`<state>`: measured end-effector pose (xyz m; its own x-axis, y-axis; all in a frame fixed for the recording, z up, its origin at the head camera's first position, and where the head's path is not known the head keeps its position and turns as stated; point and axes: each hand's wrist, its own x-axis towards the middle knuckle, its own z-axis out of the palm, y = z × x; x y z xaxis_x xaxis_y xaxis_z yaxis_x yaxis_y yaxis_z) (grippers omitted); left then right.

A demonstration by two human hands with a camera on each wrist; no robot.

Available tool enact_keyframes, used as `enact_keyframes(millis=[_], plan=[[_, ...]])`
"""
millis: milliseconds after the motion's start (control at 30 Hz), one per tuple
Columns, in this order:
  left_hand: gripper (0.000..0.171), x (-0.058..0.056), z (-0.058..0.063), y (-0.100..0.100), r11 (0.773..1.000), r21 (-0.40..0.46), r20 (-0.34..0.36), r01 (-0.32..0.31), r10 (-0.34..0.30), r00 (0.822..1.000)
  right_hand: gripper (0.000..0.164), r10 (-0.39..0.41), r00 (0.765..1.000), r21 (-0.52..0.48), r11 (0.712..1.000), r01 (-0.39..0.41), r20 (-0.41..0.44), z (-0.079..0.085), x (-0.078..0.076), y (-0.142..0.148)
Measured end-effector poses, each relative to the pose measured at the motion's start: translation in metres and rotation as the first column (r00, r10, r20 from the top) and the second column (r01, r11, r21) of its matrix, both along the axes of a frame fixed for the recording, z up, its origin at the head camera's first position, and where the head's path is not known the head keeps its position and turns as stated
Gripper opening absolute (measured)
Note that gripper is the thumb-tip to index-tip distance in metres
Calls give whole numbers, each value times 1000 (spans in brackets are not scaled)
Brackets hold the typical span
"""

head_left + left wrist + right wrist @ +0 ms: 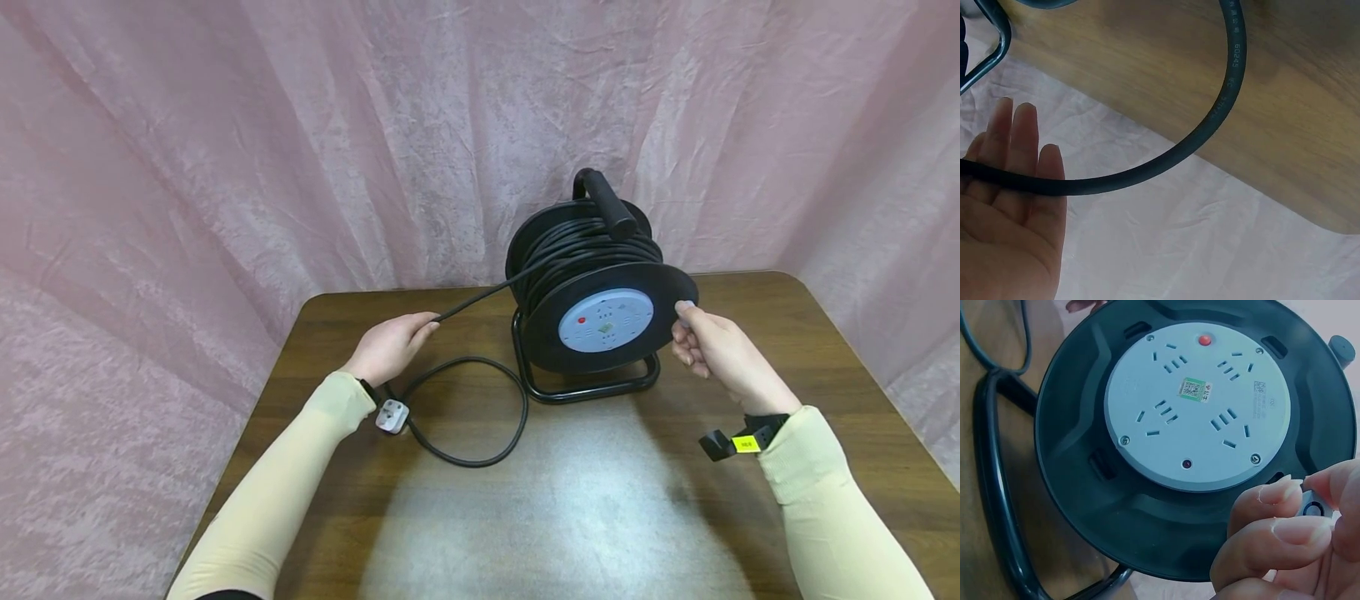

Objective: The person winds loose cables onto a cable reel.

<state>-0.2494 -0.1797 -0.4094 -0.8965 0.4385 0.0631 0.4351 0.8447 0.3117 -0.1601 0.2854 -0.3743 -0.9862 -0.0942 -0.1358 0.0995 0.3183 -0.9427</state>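
Observation:
A black cable reel [543, 346] stands at the back of the table, wound with many turns of black cable [480, 297]. In the right wrist view, its pale round socket panel [1200, 419] faces me. My left hand [390, 346], left of the reel, pinches the cable, which runs straight up to the drum. The left wrist view shows the cable crossing its fingers [1022, 140], the thumb hidden. Between thumb and fingertips, my right hand [720, 350] grips a small grey knob [1315, 506] near the edge of the reel's front disc.
Below my left hand, the cable's tail lies in one loop on the wooden table [465, 533], ending in a white plug [392, 417]. The reel has a tubular metal stand [592, 390] and a top carry handle [609, 204]. A pink curtain [360, 125] hangs behind.

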Motion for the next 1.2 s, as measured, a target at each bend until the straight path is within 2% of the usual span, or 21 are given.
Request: enact_keyframes(millis=[333, 567, 700, 900, 1200], plan=[[45, 1, -2, -2, 1000, 27, 22, 1, -2, 1000, 60, -3, 1000, 7, 1000, 3, 13, -10, 1, 2], [47, 2, -5, -4, 999, 29, 45, -28, 27, 999, 62, 12, 999, 10, 1000, -13, 31, -19, 0, 3], [48, 2, -4, -3, 999, 45, 56, -20, 17, 998, 63, 6, 999, 30, 1000, -7, 41, -23, 1, 3], [50, 3, -7, -4, 999, 34, 68, -28, 26, 997, 62, 14, 998, 31, 999, -17, 69, -30, 2, 1], [49, 3, -2, 4, 999, 32, 76, -11, 8, 997, 65, 29, 995, 25, 999, -32, 93, -39, 2, 0]])
